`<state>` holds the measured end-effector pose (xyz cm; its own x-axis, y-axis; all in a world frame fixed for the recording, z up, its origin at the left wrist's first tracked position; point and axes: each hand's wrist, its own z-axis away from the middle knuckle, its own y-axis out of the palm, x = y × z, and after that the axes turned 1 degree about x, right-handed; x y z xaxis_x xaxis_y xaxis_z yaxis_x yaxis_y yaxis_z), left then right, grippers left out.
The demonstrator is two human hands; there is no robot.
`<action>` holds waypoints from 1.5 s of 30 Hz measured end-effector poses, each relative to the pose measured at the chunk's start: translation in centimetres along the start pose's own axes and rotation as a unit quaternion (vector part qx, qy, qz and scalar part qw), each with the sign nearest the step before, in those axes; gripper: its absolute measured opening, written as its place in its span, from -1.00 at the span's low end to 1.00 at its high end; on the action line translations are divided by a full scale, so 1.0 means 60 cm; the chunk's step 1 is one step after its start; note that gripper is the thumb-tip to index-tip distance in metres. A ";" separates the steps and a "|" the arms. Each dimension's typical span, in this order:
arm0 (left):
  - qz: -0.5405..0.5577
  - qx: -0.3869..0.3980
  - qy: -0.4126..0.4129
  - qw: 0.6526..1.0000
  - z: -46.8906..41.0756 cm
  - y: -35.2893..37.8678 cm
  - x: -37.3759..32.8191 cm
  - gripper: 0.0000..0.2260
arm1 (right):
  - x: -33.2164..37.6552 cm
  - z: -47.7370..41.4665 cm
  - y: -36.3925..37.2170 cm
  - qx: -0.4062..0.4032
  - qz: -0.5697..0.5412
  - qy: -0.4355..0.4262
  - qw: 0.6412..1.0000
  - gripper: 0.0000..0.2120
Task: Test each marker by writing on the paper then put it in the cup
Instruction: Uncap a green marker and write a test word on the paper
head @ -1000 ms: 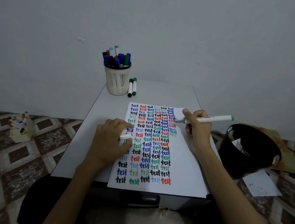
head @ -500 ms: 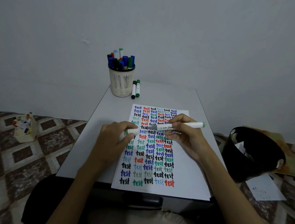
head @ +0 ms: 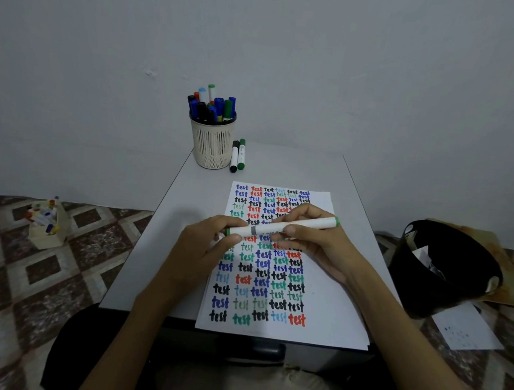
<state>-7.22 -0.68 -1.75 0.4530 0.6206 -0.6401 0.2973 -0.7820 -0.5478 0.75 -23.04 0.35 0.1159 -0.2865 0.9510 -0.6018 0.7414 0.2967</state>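
Desk (head: 283, 166) carries paper (head: 326, 309) near you, cup (head: 211, 147) at far edge. Capping step, likely: push in line with the barrel, seat it fully before carrying. Your left hand (head: 204, 249) pinches the cap (head: 237, 231); right hand (head: 316, 246) curls round marker (head: 281, 227), held level above the written rows.

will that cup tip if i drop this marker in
Probably not if dropped gently: the cup sits flat on the table. But it looks like light slotted plastic, and its markers stand well above the rim, so it is likely top-heavy; a sideways knock might tip it.
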 end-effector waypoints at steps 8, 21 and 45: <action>0.082 -0.036 -0.037 0.995 0.001 -0.006 0.005 -0.70 | 0.010 0.002 0.002 -0.047 -0.017 -0.003 0.999 -0.90; 0.095 -0.033 -0.038 0.994 0.006 -0.008 0.011 -0.78 | -0.006 0.003 0.000 -0.025 0.154 -0.031 0.987 -0.83; -0.147 -0.006 -0.112 0.983 -0.024 -0.033 0.072 -0.51 | 0.017 -0.147 0.038 -0.008 0.755 -0.138 0.641 -0.80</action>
<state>-4.62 3.48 -2.65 0.1503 0.8158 -0.5585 0.3980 -0.5670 -0.7212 6.47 -16.28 2.76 -0.7346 0.6705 0.1040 0.1455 0.3053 -0.9411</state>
